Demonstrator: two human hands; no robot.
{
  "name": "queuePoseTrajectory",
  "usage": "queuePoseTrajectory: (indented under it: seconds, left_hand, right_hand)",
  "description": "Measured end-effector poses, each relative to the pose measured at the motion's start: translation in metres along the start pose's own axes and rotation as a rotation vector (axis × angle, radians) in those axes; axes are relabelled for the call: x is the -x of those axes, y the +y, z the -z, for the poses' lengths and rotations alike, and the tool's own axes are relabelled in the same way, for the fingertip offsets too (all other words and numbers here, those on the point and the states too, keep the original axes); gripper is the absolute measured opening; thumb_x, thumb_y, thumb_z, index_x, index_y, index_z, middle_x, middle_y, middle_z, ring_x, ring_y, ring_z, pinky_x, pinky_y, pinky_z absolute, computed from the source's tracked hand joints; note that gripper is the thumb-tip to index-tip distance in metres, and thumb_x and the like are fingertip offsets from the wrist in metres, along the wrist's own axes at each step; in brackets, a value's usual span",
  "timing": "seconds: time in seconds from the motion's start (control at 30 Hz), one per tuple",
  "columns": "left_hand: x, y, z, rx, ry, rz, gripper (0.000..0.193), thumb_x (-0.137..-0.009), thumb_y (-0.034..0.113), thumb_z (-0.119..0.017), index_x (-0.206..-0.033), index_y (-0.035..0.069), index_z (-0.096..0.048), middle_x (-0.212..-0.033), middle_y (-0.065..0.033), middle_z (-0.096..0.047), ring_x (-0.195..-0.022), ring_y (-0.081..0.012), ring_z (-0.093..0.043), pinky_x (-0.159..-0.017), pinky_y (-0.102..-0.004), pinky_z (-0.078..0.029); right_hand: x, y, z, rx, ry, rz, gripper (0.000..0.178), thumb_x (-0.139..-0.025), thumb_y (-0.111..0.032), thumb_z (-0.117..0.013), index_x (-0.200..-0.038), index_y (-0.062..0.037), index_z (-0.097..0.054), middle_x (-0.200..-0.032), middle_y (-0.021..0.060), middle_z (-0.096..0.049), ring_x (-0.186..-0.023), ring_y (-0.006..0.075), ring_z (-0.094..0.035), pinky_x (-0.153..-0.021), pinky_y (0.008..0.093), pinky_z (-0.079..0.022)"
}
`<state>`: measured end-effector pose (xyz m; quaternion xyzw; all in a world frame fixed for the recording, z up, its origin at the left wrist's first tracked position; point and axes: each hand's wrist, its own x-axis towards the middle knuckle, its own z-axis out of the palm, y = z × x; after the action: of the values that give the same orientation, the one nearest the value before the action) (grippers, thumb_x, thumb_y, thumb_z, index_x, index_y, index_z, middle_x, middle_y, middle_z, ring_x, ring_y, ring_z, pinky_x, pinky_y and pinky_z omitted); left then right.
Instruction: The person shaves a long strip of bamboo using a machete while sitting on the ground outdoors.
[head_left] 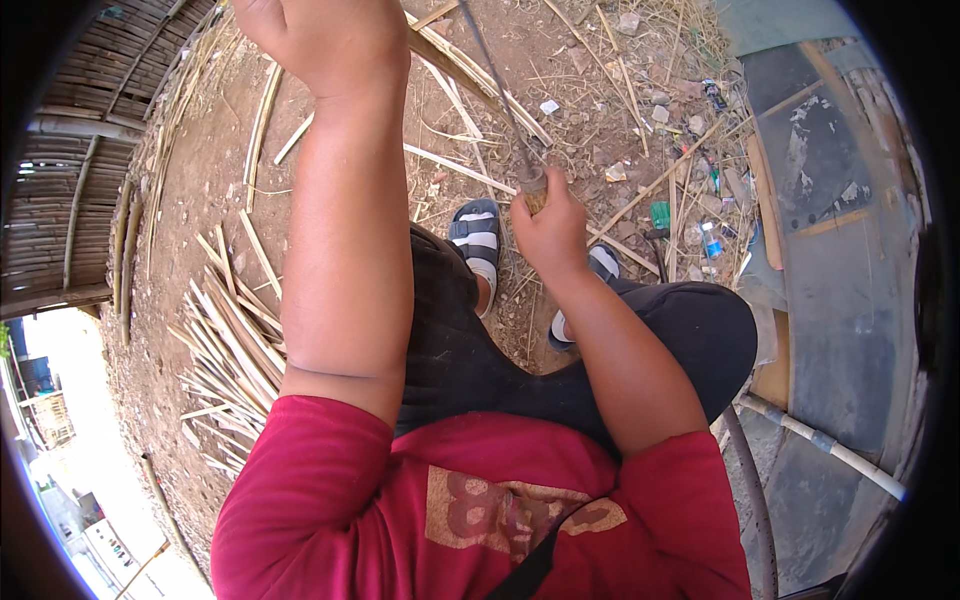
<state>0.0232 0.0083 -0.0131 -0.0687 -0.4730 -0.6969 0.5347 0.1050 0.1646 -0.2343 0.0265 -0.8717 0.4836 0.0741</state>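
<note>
Just to the right of the left sandal [474,232], the right hand [548,228] is wrapped around the short wooden handle of a long tool [536,190], whose slim dark metal length runs up past the sandal and out of view. Well above and to the left of that sandal, the left hand [325,35] is cut off by the upper edge, so I cannot tell whether its fingers hold anything. A thick split strip [452,63], brownish and bamboo-like, slants above the sandal, close to the metal; whether the two touch is unclear. The step in hand looks like working that strip with the tool, and continuing would call for a firm right wrist, a steadied strip and a metal edge kept clear of both feet. Left of the sandal lies a loose pile of split strips [238,340], narrow, straight, straw-pale and fanned at the ends. Around it the ground [210,150] is dry, brown and gritty, with stringy fibres. Farther left stands a slatted wall [40,220] of slender rods. Out to the sandal's right are a crumpled green scrap [660,214], a small clear-and-blue bottle [711,240] and, beyond them, smooth, scuffed dark sheets [840,330].
</note>
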Motion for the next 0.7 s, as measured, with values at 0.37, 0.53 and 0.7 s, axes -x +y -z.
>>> queuePoseTrajectory:
  seconds: [0.37, 0.53, 0.7]
  left_hand:
    - [-0.005, -0.015, 0.009, 0.050, -0.041, -0.052, 0.043, -0.110, 0.043, -0.045, -0.076, 0.017, -0.040, -0.059, 0.0048, -0.032, -0.048, -0.0080, -0.032, -0.045, -0.0268, -0.027]
    - [-0.002, -0.012, 0.004, 0.088, -0.019, 0.034, 0.044, -0.110, 0.043, -0.044, -0.075, 0.017, -0.040, -0.059, 0.0049, -0.032, -0.048, -0.0080, -0.031, -0.045, -0.0267, -0.026]
    - [-0.001, -0.011, 0.004, 0.012, -0.081, -0.049, 0.044, -0.110, 0.044, -0.045, -0.075, 0.017, -0.040, -0.059, 0.0048, -0.031, -0.048, -0.0082, -0.031, -0.045, -0.0269, -0.026]
  right_hand:
    - [-0.017, -0.032, 0.021, -0.089, -0.053, -0.096, 0.034, -0.086, -0.020, -0.069, -0.110, 0.0018, -0.061, -0.092, 0.0271, -0.071, -0.091, 0.0465, -0.069, -0.083, 0.0509, -0.054]
    - [-0.006, 0.011, 0.001, 0.011, -0.068, -0.096, 0.035, -0.086, -0.021, -0.069, -0.112, 0.0020, -0.062, -0.094, 0.0271, -0.071, -0.095, 0.0456, -0.069, -0.084, 0.0507, -0.054]
    - [-0.011, 0.017, 0.000, 0.148, -0.268, -0.315, 0.037, -0.082, -0.018, -0.068, -0.113, 0.0022, -0.064, -0.101, 0.0277, -0.070, -0.103, 0.0441, -0.068, -0.089, 0.0498, -0.053]
